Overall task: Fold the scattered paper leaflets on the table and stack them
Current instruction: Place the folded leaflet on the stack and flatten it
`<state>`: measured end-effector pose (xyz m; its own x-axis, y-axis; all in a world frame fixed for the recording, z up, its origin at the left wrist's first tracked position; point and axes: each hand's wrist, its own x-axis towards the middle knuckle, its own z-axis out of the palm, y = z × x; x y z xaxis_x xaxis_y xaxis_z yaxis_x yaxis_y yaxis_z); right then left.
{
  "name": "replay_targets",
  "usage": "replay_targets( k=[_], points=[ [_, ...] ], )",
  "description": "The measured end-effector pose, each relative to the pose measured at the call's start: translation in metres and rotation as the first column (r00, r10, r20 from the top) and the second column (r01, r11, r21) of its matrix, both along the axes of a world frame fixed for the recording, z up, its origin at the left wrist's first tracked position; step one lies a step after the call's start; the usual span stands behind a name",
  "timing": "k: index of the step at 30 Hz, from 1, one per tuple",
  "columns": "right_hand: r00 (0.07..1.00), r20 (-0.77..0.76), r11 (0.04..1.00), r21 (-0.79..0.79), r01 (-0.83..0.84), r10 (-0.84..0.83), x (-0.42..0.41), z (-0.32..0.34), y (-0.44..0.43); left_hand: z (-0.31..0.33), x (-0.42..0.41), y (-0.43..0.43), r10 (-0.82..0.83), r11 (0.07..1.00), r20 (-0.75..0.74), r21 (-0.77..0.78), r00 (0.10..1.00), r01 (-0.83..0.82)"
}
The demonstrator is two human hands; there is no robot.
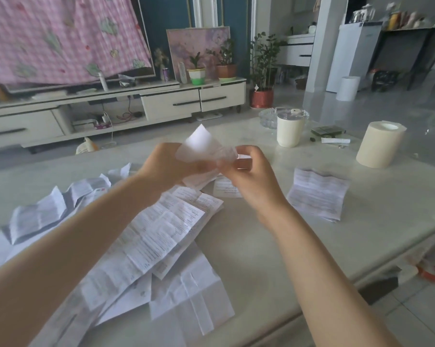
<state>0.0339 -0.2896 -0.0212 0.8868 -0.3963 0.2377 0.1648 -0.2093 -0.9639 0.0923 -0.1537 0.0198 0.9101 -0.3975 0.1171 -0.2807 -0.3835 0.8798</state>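
a thin, creased white leaflet (200, 144) is held up above a pale, glossy table (261, 246), gripped by both hands. it is blurred, with one corner pointing upward. the left hand (171, 164) is curled round its left edge, and its right edge is pinched by the bent fingers of the right hand (249, 176).

beyond the grip and to its right, a cream cylindrical cup (290, 131) is closed by a clear lid, so its contents cannot be seen. just behind it a scalloped clear glass dish (266, 118) is seen, and what it holds cannot be told. further right of the grip a fat cream paper roll (379, 146) is stood upright.

just under the grip a small folded leaflet (226, 190) is laid flat. to the right of the grip a folded printed sheet (317, 194) is laid, rippled by its creases. below and left of the grip, nearer the viewer, unfolded leaflets (161, 234) are scattered in overlapping layers. they are long rectangles marked with grid-like fold lines and fine grey print.
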Motion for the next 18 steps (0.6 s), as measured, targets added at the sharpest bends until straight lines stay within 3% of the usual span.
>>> replay_targets(
  k=[3, 5, 8, 10, 12, 14, 18],
  points=[
    [0.995, 0.059, 0.995, 0.043, -0.088, 0.086, -0.006, -0.001, 0.014, -0.010, -0.008, 0.026, -0.062, 0.998, -0.127, -0.008, 0.990, 0.062],
    [0.988, 0.088, 0.979, 0.147, -0.138, 0.126, -0.011, 0.001, 0.022, -0.018, -0.014, 0.040, -0.113, 0.989, -0.257, -0.118, 0.960, 0.085],
    [0.991, 0.131, 0.952, 0.303, -0.050, 0.010, -0.014, 0.001, 0.031, -0.028, -0.022, 0.052, -0.128, 0.962, -0.435, -0.273, 0.891, 0.005],
    [0.979, 0.159, 0.961, 0.264, 0.083, -0.128, -0.012, -0.004, 0.035, -0.032, -0.030, 0.054, -0.129, 0.973, -0.518, -0.232, 0.846, 0.006],
    [0.961, 0.205, 0.972, 0.181, 0.149, -0.185, -0.013, -0.006, 0.044, -0.038, -0.039, 0.061, -0.139, 0.988, -0.515, -0.128, 0.846, 0.085],
    [0.940, 0.263, 0.975, 0.113, 0.193, -0.217, -0.015, -0.005, 0.048, -0.037, -0.042, 0.061, -0.109, 0.994, -0.408, -0.071, 0.906, 0.088],
    [0.895, 0.311, 0.946, 0.052, 0.321, -0.320, -0.018, -0.005, 0.054, -0.023, -0.051, 0.060, -0.247, 0.952, -0.348, -0.263, 0.904, 0.159]
  ],
)
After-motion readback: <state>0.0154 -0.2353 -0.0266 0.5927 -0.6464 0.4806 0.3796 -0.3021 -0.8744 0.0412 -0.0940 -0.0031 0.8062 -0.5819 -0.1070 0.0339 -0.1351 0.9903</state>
